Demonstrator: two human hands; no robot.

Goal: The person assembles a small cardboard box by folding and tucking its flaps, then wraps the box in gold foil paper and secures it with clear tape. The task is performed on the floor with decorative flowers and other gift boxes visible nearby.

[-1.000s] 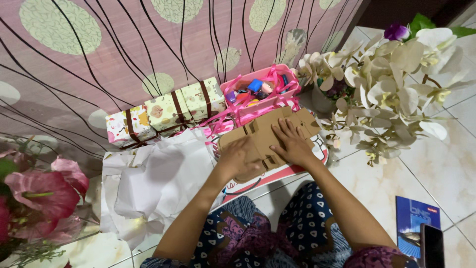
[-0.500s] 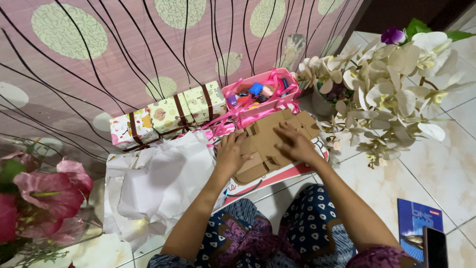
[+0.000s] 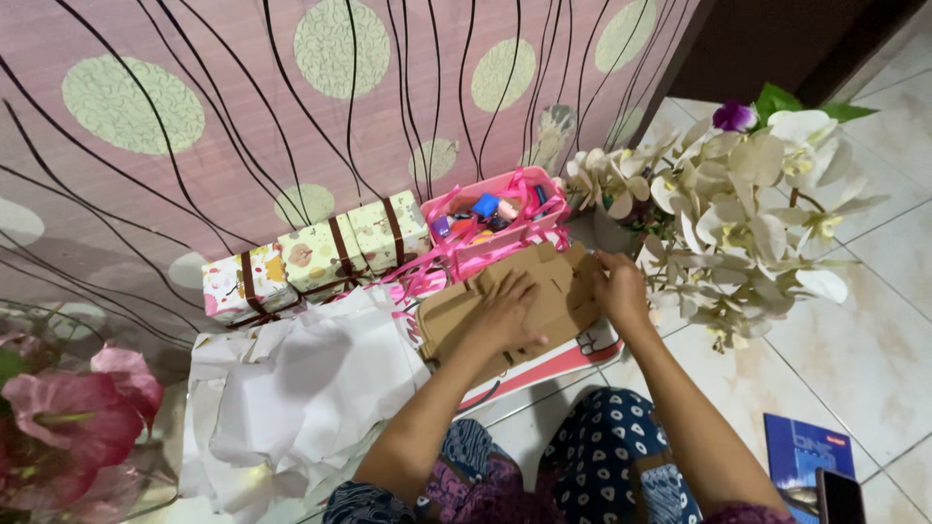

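Flat brown cardboard (image 3: 544, 296), die-cut with flaps and slots, lying on a pink-and-white board (image 3: 573, 354) on the tiled floor (image 3: 864, 340), just in front of a pink basket (image 3: 495, 218). Left hand (image 3: 505, 312) pressed palm-down on the middle of the cardboard, fingers spread and flat, gripping nothing. Right hand (image 3: 621, 286) at the cardboard's right edge, fingers curled over the flap there; cannot tell whether pinching it or only resting on it. Both forearms reaching forward from a lap in dark blue patterned cloth (image 3: 602, 456).

Basket filled with small coloured items, pink ribbon (image 3: 427, 267) trailing from it towards the cardboard. Left of the basket, a row of three wrapped boxes (image 3: 316, 257) with brown bands, set against a pink wall (image 3: 194, 116) patterned with pale discs and black curving lines. Crumpled white paper (image 3: 301, 388) spread on the floor left of the cardboard, touching the board's edge. White orchids (image 3: 748, 213) standing just right of the right hand, one purple bloom (image 3: 733, 116) and green leaves at the top. Pink flowers (image 3: 68, 417) at the lower left edge, close to the camera. Blue booklet (image 3: 801, 451) on the tiles at the lower right, a dark phone (image 3: 843, 497) lying over its corner.
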